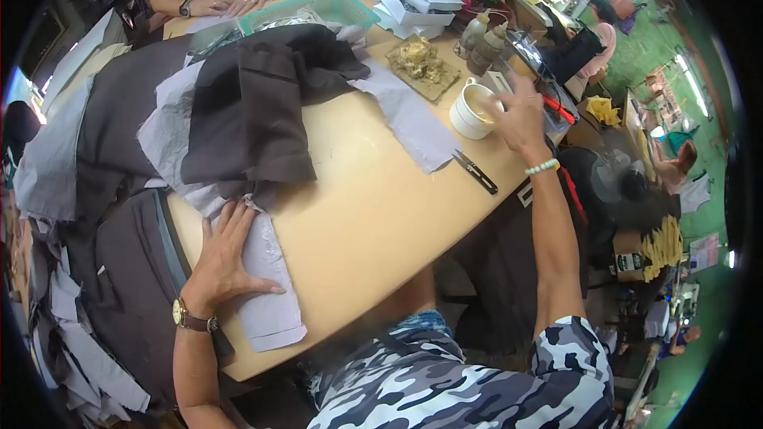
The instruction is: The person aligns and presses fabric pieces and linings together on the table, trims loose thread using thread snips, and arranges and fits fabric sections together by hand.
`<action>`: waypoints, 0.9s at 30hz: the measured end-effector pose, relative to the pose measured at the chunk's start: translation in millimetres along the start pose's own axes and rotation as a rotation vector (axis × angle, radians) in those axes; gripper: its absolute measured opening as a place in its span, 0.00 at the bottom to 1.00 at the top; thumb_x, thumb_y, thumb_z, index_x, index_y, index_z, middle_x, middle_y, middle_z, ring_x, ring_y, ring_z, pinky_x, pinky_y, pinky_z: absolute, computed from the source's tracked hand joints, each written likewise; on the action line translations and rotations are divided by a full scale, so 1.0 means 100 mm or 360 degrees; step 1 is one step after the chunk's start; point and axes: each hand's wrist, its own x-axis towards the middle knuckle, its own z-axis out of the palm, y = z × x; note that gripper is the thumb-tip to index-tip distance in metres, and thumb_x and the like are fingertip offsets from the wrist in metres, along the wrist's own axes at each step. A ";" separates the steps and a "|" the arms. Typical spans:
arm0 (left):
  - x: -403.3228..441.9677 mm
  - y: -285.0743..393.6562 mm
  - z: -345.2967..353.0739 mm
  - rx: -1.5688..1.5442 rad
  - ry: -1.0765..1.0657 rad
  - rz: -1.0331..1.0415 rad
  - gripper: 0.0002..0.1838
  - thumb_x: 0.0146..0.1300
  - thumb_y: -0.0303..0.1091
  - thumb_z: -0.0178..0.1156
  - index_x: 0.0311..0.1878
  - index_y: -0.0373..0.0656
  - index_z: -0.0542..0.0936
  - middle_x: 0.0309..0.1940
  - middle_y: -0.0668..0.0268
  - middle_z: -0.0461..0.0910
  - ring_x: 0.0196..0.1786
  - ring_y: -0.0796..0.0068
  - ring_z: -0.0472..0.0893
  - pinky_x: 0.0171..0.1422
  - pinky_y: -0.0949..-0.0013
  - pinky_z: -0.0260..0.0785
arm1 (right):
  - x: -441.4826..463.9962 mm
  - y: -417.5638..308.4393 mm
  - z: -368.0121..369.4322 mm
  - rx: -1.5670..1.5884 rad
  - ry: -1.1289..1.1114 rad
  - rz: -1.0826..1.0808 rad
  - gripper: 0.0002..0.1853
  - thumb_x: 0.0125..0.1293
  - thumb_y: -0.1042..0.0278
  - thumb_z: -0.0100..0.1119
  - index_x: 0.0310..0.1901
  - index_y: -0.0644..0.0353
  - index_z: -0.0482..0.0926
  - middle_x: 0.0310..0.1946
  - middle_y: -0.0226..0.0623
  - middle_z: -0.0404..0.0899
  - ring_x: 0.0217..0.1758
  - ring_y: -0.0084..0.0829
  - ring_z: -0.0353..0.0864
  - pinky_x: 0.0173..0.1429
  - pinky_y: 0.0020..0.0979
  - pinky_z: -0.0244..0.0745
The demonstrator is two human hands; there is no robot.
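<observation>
My left hand [230,258] lies flat with fingers spread on a pale grey cloth strip [274,302], pressing it to the table. Just above those fingertips, dark brown cloth pieces [250,103] with grey cloth attached are heaped. My right hand [520,115], wearing a beaded bracelet, is at the white mug [469,117]; its fingers reach over the mug's right rim. Motion smears these fingertips, so I cannot make out whether they hold anything. Thread snips [475,172] with black handles lie below the mug, touching another grey cloth piece [413,123].
Behind the mug are a yellowish lump on a board [421,63], bottles [481,44] and white boxes [417,4]. A green basket [362,12] stands at the back, near another person's hands [230,1]. More dark cloth [119,127] hangs over the left edge.
</observation>
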 end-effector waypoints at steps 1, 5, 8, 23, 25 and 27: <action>-0.01 0.00 0.00 0.0004 -0.0002 -0.0010 0.69 0.22 0.61 0.76 0.70 0.36 0.56 0.70 0.48 0.55 0.74 0.48 0.49 0.71 0.33 0.38 | -0.02 0.03 -0.06 0.0060 0.0238 -0.0027 0.28 0.58 0.39 0.57 0.47 0.56 0.83 0.63 0.44 0.65 0.70 0.50 0.55 0.69 0.54 0.50; 0.01 0.00 0.01 0.0000 -0.0007 -0.0013 0.67 0.24 0.62 0.75 0.69 0.35 0.57 0.70 0.48 0.56 0.74 0.47 0.49 0.71 0.33 0.38 | -0.29 0.13 -0.01 -0.0250 0.0179 -0.0138 0.13 0.57 0.65 0.57 0.43 0.55 0.83 0.61 0.43 0.67 0.67 0.46 0.60 0.67 0.53 0.53; 0.00 -0.03 0.03 -0.0033 0.0000 -0.0002 0.68 0.24 0.64 0.75 0.69 0.37 0.57 0.70 0.47 0.55 0.75 0.46 0.48 0.73 0.36 0.35 | -0.41 0.05 0.03 -0.0167 0.0161 -0.0177 0.12 0.52 0.74 0.54 0.37 0.56 0.84 0.57 0.41 0.70 0.65 0.46 0.63 0.66 0.53 0.54; -0.04 -0.14 0.05 0.0044 0.0086 0.0170 0.68 0.23 0.64 0.75 0.70 0.39 0.57 0.71 0.51 0.54 0.75 0.52 0.49 0.73 0.34 0.34 | -1.35 -2.60 0.06 0.1917 -0.0821 -0.0850 0.27 0.48 0.85 0.42 0.50 0.58 0.80 0.52 0.48 0.70 0.58 0.45 0.69 0.64 0.38 0.61; -0.04 -0.12 0.03 0.0044 0.0034 0.0154 0.69 0.23 0.64 0.75 0.70 0.40 0.57 0.72 0.51 0.53 0.75 0.52 0.48 0.72 0.33 0.34 | -1.30 -2.74 0.20 0.1751 -0.0667 -0.0815 0.26 0.49 0.85 0.43 0.49 0.58 0.81 0.52 0.48 0.70 0.58 0.44 0.68 0.64 0.39 0.60; -0.05 -0.14 0.05 0.0038 0.0035 0.0146 0.69 0.22 0.64 0.75 0.70 0.40 0.56 0.72 0.50 0.52 0.75 0.53 0.48 0.72 0.33 0.34 | -1.26 -2.79 0.25 0.1671 -0.0587 -0.0785 0.24 0.50 0.84 0.44 0.48 0.58 0.81 0.52 0.48 0.71 0.58 0.44 0.67 0.64 0.40 0.59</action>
